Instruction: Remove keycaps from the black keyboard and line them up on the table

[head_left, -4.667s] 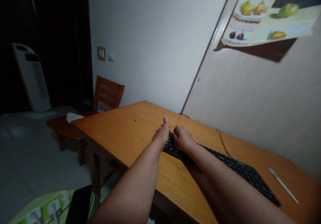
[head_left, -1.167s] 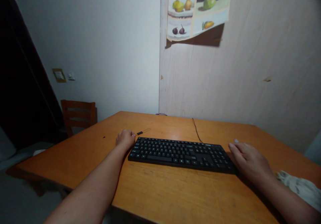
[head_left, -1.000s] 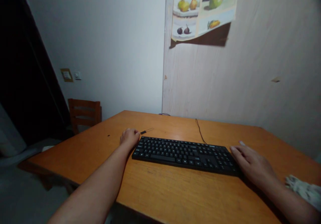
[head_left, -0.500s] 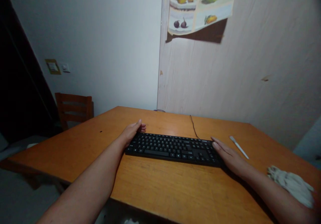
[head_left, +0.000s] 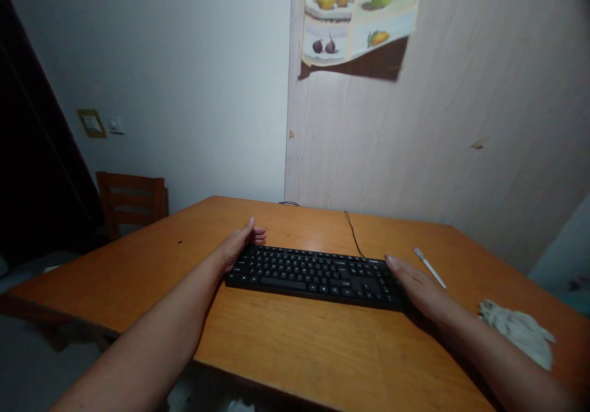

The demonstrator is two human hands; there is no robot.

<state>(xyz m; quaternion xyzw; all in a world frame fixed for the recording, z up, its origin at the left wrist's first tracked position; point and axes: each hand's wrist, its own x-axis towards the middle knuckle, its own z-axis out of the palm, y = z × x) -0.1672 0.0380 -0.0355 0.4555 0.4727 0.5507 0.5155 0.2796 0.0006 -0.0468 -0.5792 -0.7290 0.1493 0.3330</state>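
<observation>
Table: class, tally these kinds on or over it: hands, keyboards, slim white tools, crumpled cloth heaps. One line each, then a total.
Hands: 2 (left hand, right hand)
Keyboard: 1
Slim white tool: 1
Crumpled cloth heap: 1
Total: 5

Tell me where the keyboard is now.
In the head view's centre, the keyboard lies on the table, between the left hand and the right hand.

Free tabletop [head_left: 304,350] in front of keyboard [head_left: 313,278]; behind, 1 cable [head_left: 353,234] as obstacle.
</observation>
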